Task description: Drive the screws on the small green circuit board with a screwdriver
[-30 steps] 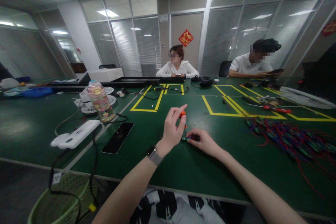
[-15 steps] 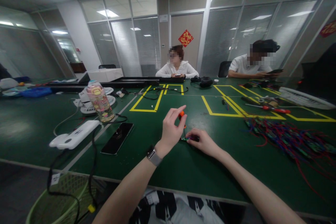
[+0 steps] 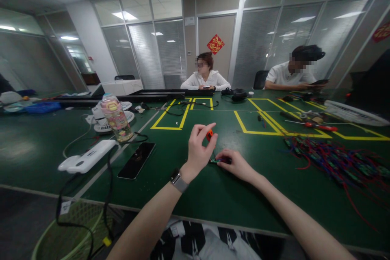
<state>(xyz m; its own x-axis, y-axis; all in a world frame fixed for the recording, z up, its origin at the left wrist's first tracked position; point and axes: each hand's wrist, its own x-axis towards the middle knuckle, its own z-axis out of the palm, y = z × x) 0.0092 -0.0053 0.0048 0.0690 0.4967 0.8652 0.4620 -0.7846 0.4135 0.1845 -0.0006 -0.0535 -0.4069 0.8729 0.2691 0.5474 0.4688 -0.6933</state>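
My left hand (image 3: 199, 148), with a watch on its wrist, pinches a small orange-handled screwdriver (image 3: 209, 134) upright, tip down on a tiny green circuit board (image 3: 214, 161). My right hand (image 3: 236, 164) rests on the green table (image 3: 213, 195) and presses that board down with closed fingertips; most of the board is hidden under them.
A pile of red and blue wired boards (image 3: 332, 158) lies to the right. Left of my hands are a black phone (image 3: 136, 160), a white power strip (image 3: 87, 156), a drink bottle (image 3: 116, 118) and a small fan (image 3: 105, 120). Two people sit across the table. A green basket (image 3: 70, 227) stands below the edge.
My left fingers have shifted slightly on the screwdriver handle, forefinger curling in. My right hand stays on the board.
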